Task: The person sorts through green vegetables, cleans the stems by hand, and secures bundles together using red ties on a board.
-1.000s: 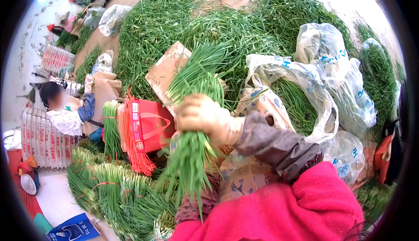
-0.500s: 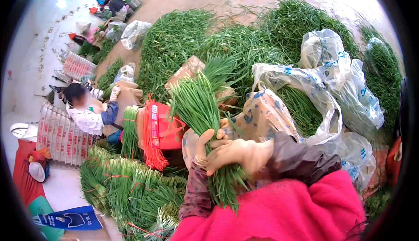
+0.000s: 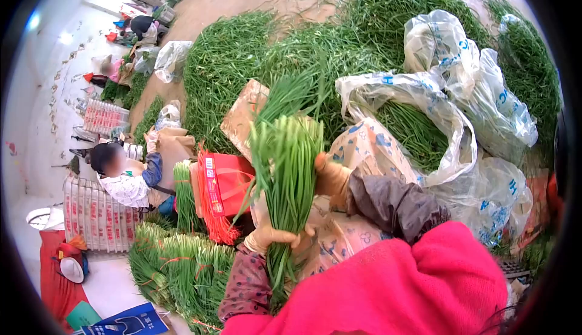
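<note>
Head view. The left hand [image 3: 271, 238], gloved, is closed around the lower part of the green bundle [image 3: 288, 177]. The bundle stands roughly upright in front of the pink sweater [image 3: 376, 292], with its cut ends level at the top and leaf tips hanging below the hand. The right hand [image 3: 333, 177], also gloved, is at the right side of the bundle with its fingers bent; whether it grips the bundle cannot be told.

Markings. The red box [image 3: 236, 177], left of the bundle, carries a label [image 3: 211, 180] with a white barcode panel; the smaller print is not legible. Red ties [image 3: 222, 229] hang at the near end of the box. The open clear bag [image 3: 397, 80], right of the bundle, shows a blue letter "H" on its rim. The lower clear bag [image 3: 500, 192] also shows a blue "H"; its other blue print is creased. The white crates [image 3: 100, 214] at left bear rows of red characters, too small to read. The blue bag [image 3: 130, 323] at the lower left has white print, not legible.

Surroundings. A tied bunch [image 3: 185, 192] stands just left of the red box. Further bunches [image 3: 188, 262] with red bands lie below it. The loose pile [image 3: 227, 74] lies beyond the cardboard [image 3: 242, 117]. A co-worker [image 3: 130, 180] sits beside the crates.
</note>
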Demonstrator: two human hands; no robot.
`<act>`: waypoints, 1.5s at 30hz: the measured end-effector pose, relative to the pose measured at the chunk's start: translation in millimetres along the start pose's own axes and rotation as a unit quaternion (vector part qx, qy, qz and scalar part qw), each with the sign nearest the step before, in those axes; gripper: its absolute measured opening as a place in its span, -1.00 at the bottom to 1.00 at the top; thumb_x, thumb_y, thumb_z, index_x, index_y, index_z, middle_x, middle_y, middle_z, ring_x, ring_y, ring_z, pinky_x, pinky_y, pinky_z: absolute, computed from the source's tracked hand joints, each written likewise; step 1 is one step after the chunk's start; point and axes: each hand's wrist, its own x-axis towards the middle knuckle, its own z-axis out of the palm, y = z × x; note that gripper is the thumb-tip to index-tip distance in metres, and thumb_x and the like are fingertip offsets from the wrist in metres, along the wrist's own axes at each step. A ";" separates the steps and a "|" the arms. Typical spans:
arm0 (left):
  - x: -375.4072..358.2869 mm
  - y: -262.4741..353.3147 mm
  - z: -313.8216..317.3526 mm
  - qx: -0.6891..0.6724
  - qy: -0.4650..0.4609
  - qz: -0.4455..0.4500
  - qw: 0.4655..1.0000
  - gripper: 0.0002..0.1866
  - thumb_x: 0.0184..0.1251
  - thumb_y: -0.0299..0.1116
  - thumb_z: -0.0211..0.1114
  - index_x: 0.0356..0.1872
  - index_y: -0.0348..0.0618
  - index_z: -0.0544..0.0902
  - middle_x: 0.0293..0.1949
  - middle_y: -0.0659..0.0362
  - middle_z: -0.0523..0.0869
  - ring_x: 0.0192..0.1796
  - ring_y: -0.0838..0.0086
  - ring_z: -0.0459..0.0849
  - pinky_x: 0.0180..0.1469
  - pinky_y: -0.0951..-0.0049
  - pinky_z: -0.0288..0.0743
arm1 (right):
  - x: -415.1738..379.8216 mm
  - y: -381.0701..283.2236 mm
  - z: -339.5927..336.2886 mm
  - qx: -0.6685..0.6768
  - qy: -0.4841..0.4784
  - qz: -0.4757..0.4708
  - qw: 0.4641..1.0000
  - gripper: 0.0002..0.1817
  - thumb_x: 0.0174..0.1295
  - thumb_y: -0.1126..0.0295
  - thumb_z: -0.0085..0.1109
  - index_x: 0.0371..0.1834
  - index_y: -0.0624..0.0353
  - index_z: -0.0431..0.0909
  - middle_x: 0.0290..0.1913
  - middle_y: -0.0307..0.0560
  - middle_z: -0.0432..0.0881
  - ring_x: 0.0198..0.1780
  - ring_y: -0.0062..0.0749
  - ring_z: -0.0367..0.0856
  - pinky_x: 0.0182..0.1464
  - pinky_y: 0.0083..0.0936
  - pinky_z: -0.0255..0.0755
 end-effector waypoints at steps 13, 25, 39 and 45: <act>-33.0 -30.3 11.7 -0.088 -0.003 -0.174 0.981 -0.46 -0.08 -0.48 0.46 0.01 -0.36 0.51 -0.40 0.05 0.63 -0.52 0.38 0.59 -0.50 0.45 0.45 | -2.0 -37.7 -62.1 -0.189 0.392 0.083 0.897 -0.81 0.31 0.26 0.17 -0.29 0.15 0.61 -0.50 -0.21 0.58 -0.52 -0.44 0.53 -0.59 -0.42 0.36; -79.8 -62.2 -6.9 -0.150 0.001 -0.217 0.965 -0.60 0.01 -0.37 0.41 -0.15 -0.40 0.55 -0.60 0.04 0.61 -0.57 0.32 0.59 -0.48 0.36 0.44 | -20.8 -141.4 -54.8 -0.398 0.459 -0.032 0.793 -0.65 0.24 0.18 0.25 0.02 0.08 0.57 -0.14 -0.04 0.65 -0.25 -0.35 0.56 -0.10 -0.44 0.48; -52.6 -39.2 16.7 0.012 0.072 -0.267 0.961 -0.72 0.03 -0.53 0.39 -0.21 -0.33 0.55 -0.53 0.09 0.62 -0.51 0.37 0.63 -0.47 0.40 0.53 | 34.2 -19.4 54.8 -0.838 0.047 0.147 0.524 -0.61 0.13 0.25 0.18 0.06 -0.01 0.60 -0.26 0.02 0.71 -0.15 -0.11 0.70 -0.12 -0.23 0.56; -61.6 -69.0 7.2 0.009 0.126 -0.178 0.976 -0.61 -0.01 -0.52 0.44 -0.11 -0.29 0.54 -0.44 0.12 0.64 -0.49 0.41 0.64 -0.43 0.42 0.54 | 29.7 -43.0 -10.0 -0.268 0.449 0.057 0.851 -0.74 0.24 0.23 0.27 -0.11 0.14 0.62 -0.50 -0.30 0.52 -0.54 -0.56 0.43 -0.52 -0.50 0.35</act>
